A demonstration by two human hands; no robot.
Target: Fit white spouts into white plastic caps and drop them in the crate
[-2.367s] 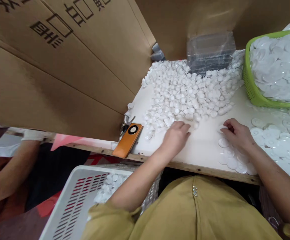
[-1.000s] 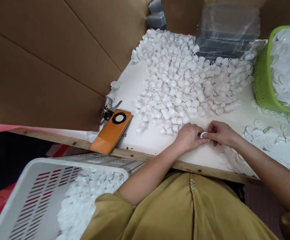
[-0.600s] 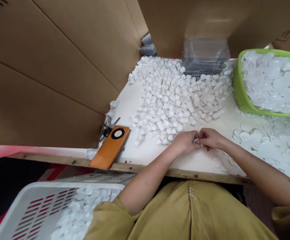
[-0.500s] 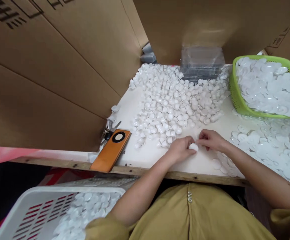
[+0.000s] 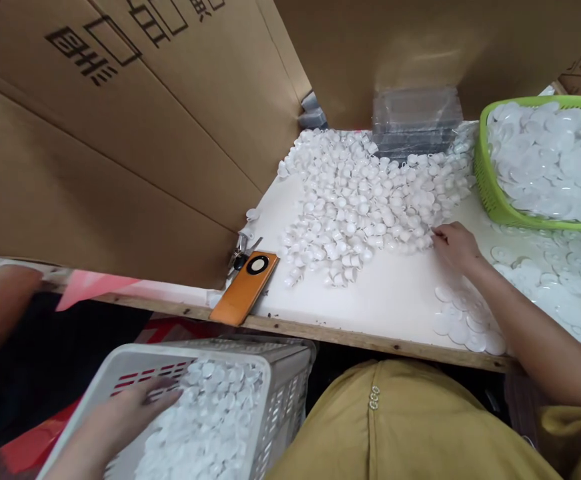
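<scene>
My left hand (image 5: 133,410) is over the white plastic basket (image 5: 266,373), its fingers stretched out and apart above many small white pieces (image 5: 205,427). Nothing shows in its grasp. At the right edge of a heap of tiny white cups (image 5: 360,200) on the table, my right hand (image 5: 456,245) has its fingertips pinched together on one of the cups; the fingers hide most of it. Thin white discs (image 5: 465,320) lie in a loose group below my right wrist.
A green basket (image 5: 487,180) full of white discs stands at the back right, with more discs (image 5: 560,280) spread before it. An orange phone (image 5: 245,287) and keys (image 5: 240,253) lie by the cardboard (image 5: 170,167). Plastic-wrapped stacks (image 5: 417,120) sit behind. Another person's arm (image 5: 0,313) shows at left.
My left hand has gone from the table, where it held a round white piece, down left to the white basket. My right hand has moved up right to the heap. The view has shifted left.
</scene>
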